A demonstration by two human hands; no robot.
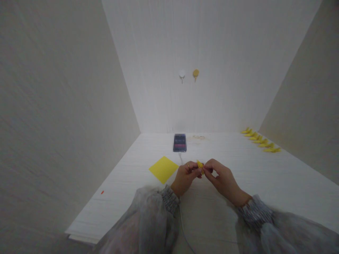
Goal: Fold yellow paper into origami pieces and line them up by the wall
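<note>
Both my hands meet over the middle of the white table (238, 165). My left hand (185, 178), with a ring on one finger, and my right hand (221, 180) pinch a small folded piece of yellow paper (200, 166) between their fingertips. Both hands are closed on it, held just above the tabletop. A flat square sheet of yellow paper (163, 169) lies on the table just left of my left hand.
A phone (179, 142) lies beyond my hands with a white cable (182, 218) running towards me. Several folded yellow paper pieces (261, 141) sit in a row at the back right. Two hooks (188, 74) hang on the back wall. Side walls enclose the table.
</note>
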